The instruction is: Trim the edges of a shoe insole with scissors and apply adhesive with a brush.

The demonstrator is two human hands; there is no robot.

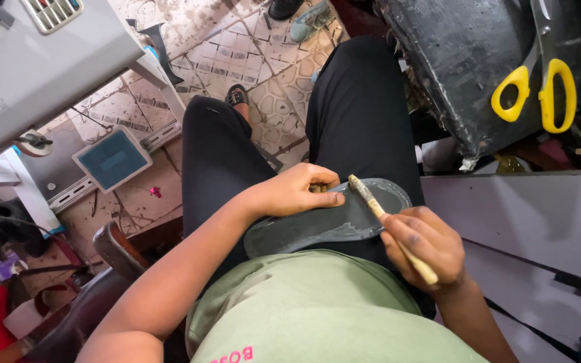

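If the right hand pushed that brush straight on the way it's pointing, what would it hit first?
The right hand holds the brush angled up and left over the dark shoe sole on the lap. Going straight on, its tip would likely meet the left hand pinning the sole, though depth is unclear.

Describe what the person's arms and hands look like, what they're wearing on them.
Both forearms are bare, with no sleeves in view. The left hand and right hand wear no gloves, and no rings, watch or bracelets show. No markings are visible.
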